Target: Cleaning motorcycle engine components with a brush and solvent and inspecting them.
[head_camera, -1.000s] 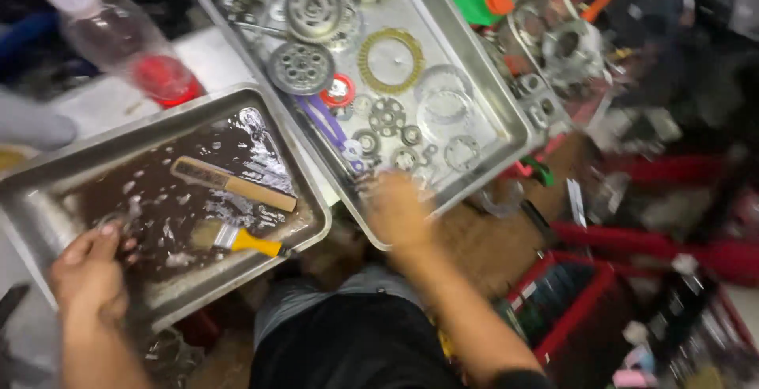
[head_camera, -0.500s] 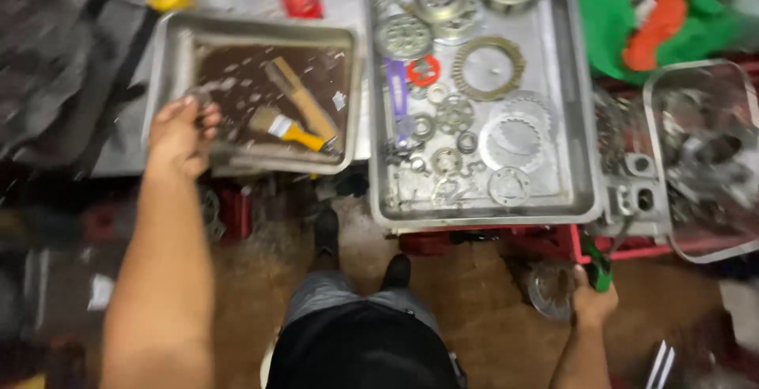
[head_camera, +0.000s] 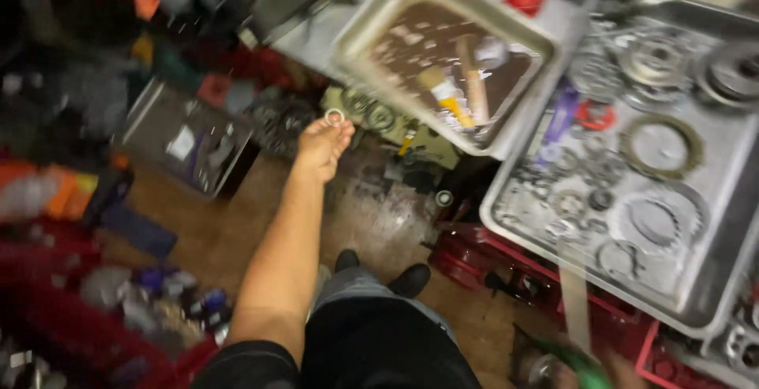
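A large metal tray point(head_camera: 715, 223) of gears and rings is seen at the right, a smaller tray point(head_camera: 371, 37) of dark fluid with brushes beside it. A small metal ring point(head_camera: 334, 116) is pinched at the left hand's point(head_camera: 320, 148) fingertips, raised near the smaller tray. Whether the blurred right hand point(head_camera: 613, 373) grips the green-handled tool point(head_camera: 573, 353) cannot be told. A carrying step is judged underway, calling for a steady pinch.
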